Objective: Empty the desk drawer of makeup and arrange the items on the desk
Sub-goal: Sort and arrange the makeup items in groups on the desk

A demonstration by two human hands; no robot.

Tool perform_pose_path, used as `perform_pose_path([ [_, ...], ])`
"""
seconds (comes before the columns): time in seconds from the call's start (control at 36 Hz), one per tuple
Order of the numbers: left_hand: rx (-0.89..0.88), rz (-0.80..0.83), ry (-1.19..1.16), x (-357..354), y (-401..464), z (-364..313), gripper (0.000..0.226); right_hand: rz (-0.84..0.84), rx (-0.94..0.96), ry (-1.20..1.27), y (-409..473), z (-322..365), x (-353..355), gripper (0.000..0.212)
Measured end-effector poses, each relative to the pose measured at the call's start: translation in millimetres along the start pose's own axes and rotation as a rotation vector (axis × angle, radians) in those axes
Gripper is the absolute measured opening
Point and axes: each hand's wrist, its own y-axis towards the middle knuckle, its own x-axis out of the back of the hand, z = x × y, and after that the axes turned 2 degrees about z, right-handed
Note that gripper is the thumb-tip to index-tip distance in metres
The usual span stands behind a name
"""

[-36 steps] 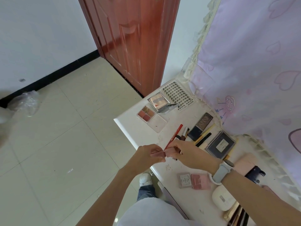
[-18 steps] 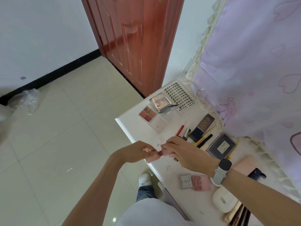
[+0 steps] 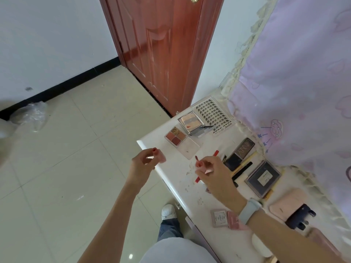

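White desk (image 3: 171,179) with rounded left edge running toward the door (image 3: 161,54); bare tiled floor (image 3: 66,168) beyond that edge. Left hand (image 3: 141,164) just off the desk's left edge, fingers curled round a pink lip-gloss tube (image 3: 159,155), red opening upward. Right hand (image 3: 214,173) over the desk near that edge, fingers pinched on the gloss wand (image 3: 198,163), applicator tip up. Under the right hand on the desk, one red pencil (image 3: 215,153). Toward the desk's far corner, one four-pan palette (image 3: 175,136), one mirrored compact (image 3: 190,122), one lash sheet (image 3: 213,114). Two small pink compacts (image 3: 226,218) near the desk's front edge.
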Motion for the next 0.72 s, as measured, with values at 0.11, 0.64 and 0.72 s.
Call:
perform_pose_path([
  [0.11, -0.050, -0.046, 0.079, 2.3, 17.0, 4.2, 0.009, -0.100, 0.016, 0.027, 13.8, 3.1, -37.7, 0.012],
  [0.64, -0.121, 0.186, 0.419, 13.2, 65.3, -1.6, 0.032, -0.168, 0.024, -0.292, 75.0, 10.1, -89.7, 0.017],
  [0.72, -0.123, 0.186, 0.413, 12.0, 64.4, -3.6, 0.033, -0.172, 0.016, -0.298, 79.4, 13.4, -90.9, 0.018],
])
